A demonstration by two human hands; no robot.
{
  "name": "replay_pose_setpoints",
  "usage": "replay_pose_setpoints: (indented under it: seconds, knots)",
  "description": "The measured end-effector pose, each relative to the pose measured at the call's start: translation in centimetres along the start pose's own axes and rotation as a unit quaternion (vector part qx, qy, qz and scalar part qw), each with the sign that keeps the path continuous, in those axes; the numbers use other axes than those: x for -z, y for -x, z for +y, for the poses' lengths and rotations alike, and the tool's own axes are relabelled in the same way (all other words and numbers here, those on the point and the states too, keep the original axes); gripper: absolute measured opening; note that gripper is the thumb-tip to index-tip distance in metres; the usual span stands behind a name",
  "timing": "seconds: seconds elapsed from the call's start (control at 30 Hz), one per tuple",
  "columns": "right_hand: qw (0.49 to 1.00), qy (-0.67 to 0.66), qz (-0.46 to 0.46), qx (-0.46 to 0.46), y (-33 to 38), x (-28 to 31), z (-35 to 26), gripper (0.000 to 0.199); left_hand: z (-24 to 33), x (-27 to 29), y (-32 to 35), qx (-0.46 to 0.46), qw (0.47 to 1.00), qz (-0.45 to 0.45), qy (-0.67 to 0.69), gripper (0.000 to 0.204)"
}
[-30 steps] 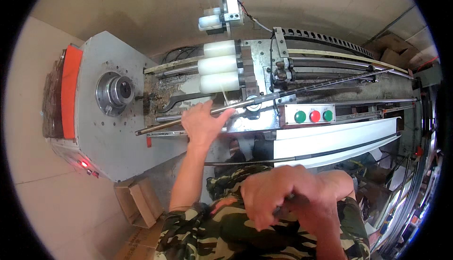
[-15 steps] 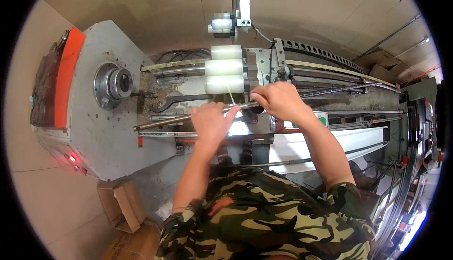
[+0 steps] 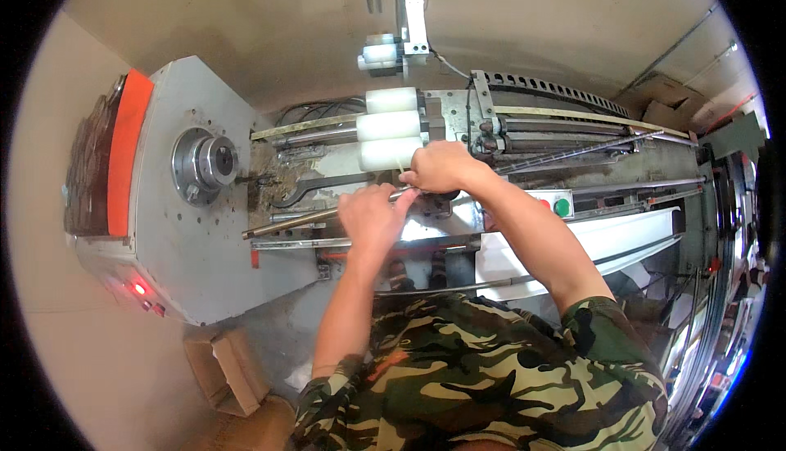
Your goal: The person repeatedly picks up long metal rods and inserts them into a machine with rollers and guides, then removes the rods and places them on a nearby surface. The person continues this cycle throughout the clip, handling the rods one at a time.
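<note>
A long metal rod (image 3: 295, 224) runs at a slant across the machine bed. My left hand (image 3: 370, 212) is closed around it, thumb pointing right. Just right of that, my right hand (image 3: 438, 167) has its fingertips pinched at the lower end of a thin pale strand (image 3: 400, 165), close above the rod. The strand comes down from the lowest of three white rollers (image 3: 391, 154). My fingers hide where the strand meets the rod. A dark hook spanner (image 3: 319, 182) lies on the bed behind my left hand.
At left stands a grey machine housing (image 3: 176, 267) with a round metal chuck (image 3: 216, 163). A button box (image 3: 562, 206) sits right of my right forearm, above a white trough (image 3: 589, 248). Smaller rollers (image 3: 380, 54) hang beyond. A cardboard box (image 3: 223, 373) is on the floor at lower left.
My right hand has moved left along the rod to the strand, nearer my left hand. My left hand stays on the rod. The whole view has shifted slightly.
</note>
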State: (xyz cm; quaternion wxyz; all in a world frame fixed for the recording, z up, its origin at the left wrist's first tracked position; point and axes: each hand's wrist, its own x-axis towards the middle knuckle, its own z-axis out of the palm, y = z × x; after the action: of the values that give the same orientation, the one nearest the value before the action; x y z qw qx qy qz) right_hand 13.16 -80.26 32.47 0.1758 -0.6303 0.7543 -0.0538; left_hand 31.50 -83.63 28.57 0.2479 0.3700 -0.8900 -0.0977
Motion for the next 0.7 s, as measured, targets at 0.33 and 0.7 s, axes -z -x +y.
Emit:
replay_pose_setpoints:
  seconds: [0.33, 0.7]
  knots:
    - [0.834, -0.508, 0.158, -0.144, 13.3, -13.0, 3.5, 0.041, 0.3, 0.2, 0.0, 0.013, 1.000, -0.018, -0.003, 0.048]
    - [0.953, -0.152, 0.263, 0.013, 8.0, -19.3, 2.3, 0.025, -0.4, 0.1, 0.1, 0.011, 0.999, -0.031, -0.009, 0.048]
